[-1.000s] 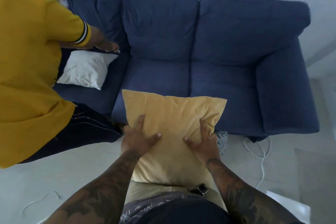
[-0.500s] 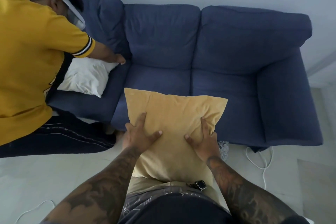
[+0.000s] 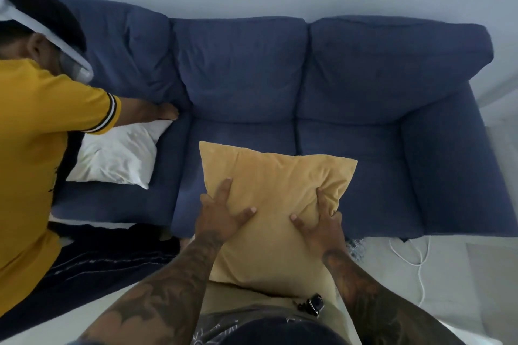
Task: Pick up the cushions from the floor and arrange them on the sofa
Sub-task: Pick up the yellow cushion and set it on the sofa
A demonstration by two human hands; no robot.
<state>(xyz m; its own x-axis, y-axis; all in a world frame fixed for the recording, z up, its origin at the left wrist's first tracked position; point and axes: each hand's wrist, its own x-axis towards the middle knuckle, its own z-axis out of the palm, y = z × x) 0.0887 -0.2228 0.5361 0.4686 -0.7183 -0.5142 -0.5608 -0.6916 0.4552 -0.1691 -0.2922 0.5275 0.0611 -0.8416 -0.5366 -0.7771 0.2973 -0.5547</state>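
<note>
I hold a yellow cushion (image 3: 276, 193) in front of me, its top half over the front edge of the blue sofa (image 3: 350, 98). My left hand (image 3: 221, 214) grips its left side with fingers spread on the face. My right hand (image 3: 321, 221) grips its right side, pinching the fabric. A white cushion (image 3: 117, 152) lies flat on the sofa's left seat.
Another person in a yellow shirt (image 3: 30, 154) leans over the sofa's left end, with a hand (image 3: 162, 112) at the white cushion's far corner. A white cable (image 3: 414, 258) lies on the floor at the right. A patterned item (image 3: 354, 248) peeks out below my right wrist.
The view has tilted down a little, so the sofa sits lower in frame. The other person has bent lower and reached further toward the seat's back. My grip on the yellow cushion is unchanged.
</note>
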